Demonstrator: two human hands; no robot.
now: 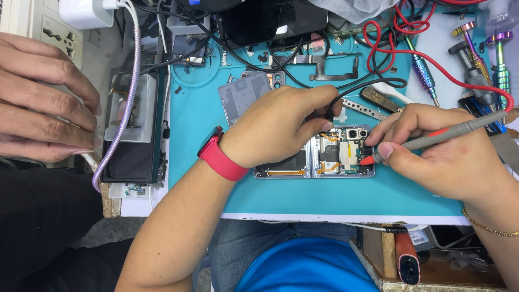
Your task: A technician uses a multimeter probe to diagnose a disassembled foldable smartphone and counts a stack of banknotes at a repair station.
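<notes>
From the head camera, looking down on the table with its teal work mat, an opened foldable phone lies near the middle, back cover off, boards and flex cables bare. The right hand grips a grey test probe like a pen, its red tip touching the exposed board at the phone's right end, just below the camera lenses. The left hand is closed over the phone's left half and pinches a black probe lead between thumb and fingers, its tip hidden under the hand, so I cannot tell where it lands.

To my eye, probing like this goes best with the wrists resting on the mat and each tip kept on a single contact, not bridging two.

At far left another person's hand rests by a white charger cable. Precision screwdrivers stand far right, beside a red wire.
</notes>
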